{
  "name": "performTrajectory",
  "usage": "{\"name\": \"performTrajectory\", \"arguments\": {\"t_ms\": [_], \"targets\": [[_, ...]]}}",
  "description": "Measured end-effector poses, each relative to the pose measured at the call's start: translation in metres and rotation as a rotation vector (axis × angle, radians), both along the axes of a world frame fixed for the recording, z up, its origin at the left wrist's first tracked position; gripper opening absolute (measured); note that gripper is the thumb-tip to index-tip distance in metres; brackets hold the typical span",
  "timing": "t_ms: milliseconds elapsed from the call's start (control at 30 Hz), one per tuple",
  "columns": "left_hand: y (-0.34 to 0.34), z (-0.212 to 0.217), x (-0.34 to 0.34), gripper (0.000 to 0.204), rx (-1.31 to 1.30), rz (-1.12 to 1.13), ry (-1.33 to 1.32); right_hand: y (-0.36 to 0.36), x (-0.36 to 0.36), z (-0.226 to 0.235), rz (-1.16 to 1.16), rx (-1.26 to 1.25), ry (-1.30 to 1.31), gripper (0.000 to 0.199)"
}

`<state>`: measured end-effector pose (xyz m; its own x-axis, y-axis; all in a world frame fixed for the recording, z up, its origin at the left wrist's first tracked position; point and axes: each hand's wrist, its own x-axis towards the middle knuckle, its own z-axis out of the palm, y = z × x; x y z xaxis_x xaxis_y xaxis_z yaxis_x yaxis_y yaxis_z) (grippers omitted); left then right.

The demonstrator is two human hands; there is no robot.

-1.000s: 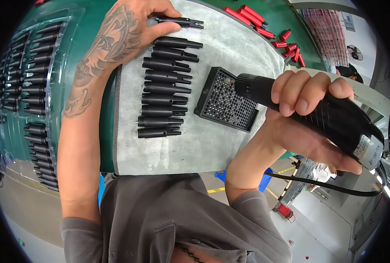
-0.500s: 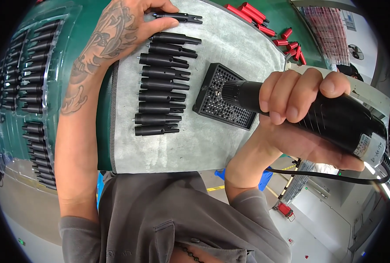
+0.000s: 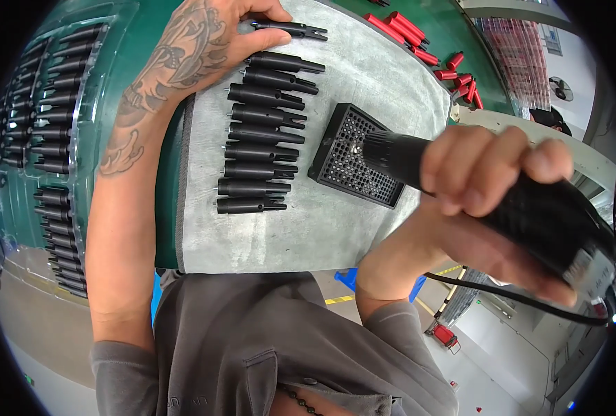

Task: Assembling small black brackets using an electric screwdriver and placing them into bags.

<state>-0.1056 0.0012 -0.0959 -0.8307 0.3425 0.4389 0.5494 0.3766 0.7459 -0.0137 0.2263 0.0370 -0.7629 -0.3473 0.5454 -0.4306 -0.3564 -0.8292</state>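
My left hand (image 3: 259,28) reaches to the far end of the row, its thumb and fingers closed on a slim black tubular part (image 3: 300,30) with a forked end. Below it, several similar black tubular parts (image 3: 263,152) lie side by side on a grey cloth mat (image 3: 245,243), some with thin metal pins at their left ends. In my right hand (image 3: 491,170), wrapped in my fingers, is a black electric screwdriver (image 3: 401,154), slightly blurred. Its nose is over a black perforated screw tray (image 3: 342,163) with small silvery pieces in its holes; the tip's exact contact is unclear.
Clear plastic trays (image 3: 79,90) of black parts stand on the green table at left. Several red cylinders (image 3: 408,28) lie beyond the mat at the far right. A black cable (image 3: 516,291) trails from the screwdriver. A red-tinted stack (image 3: 516,55) stands farther back.
The screwdriver and my right hand have shifted slightly right and nearer. My left hand keeps its hold on the black part. The whole view has shifted a little.
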Motion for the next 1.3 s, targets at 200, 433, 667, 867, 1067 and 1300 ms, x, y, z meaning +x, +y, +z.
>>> {"name": "performTrajectory", "arguments": {"t_ms": [200,433,667,867,1067,1300], "targets": [[0.001,-0.002,-0.002,0.015,0.017,-0.001,0.056,0.000,-0.021,0.039,0.123,0.125,0.051,0.101],[0.000,0.001,-0.003,0.016,0.002,0.010,0.065,-0.036,-0.072,0.005,0.032,0.009,0.111,0.093],[0.002,0.004,-0.002,0.015,-0.024,-0.008,0.004,-0.069,-0.087,-0.016,-0.079,-0.102,0.161,0.086],[0.001,0.003,0.000,0.015,0.024,-0.006,-0.022,-0.068,-0.089,-0.023,-0.084,-0.077,0.175,0.092],[0.002,0.011,0.004,0.014,0.014,0.001,-0.123,-0.067,-0.093,-0.026,-0.037,-0.039,0.197,0.091],[0.003,0.012,0.005,0.013,0.003,-0.004,-0.117,-0.058,-0.095,-0.024,0.073,0.006,0.223,0.079]]}}
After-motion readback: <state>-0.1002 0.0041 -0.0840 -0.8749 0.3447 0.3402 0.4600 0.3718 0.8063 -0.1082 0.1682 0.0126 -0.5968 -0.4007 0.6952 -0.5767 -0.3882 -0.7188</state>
